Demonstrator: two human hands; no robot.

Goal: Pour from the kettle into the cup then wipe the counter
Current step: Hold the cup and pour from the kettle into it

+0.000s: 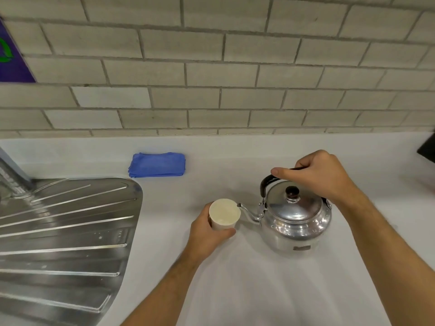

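A shiny metal kettle (295,220) with a black lid knob stands on the white counter (247,283), its spout pointing left at the rim of a cream paper cup (224,214). My right hand (322,176) is closed over the kettle's black handle above the lid. My left hand (207,234) wraps around the side of the cup, which stands upright just left of the spout tip. A folded blue cloth (157,164) lies near the back wall, left of both hands.
A ribbed steel sink drainboard (63,234) fills the left side, with part of a tap base at its far corner. A grey brick wall rises behind the counter. A dark object (427,147) sits at the right edge.
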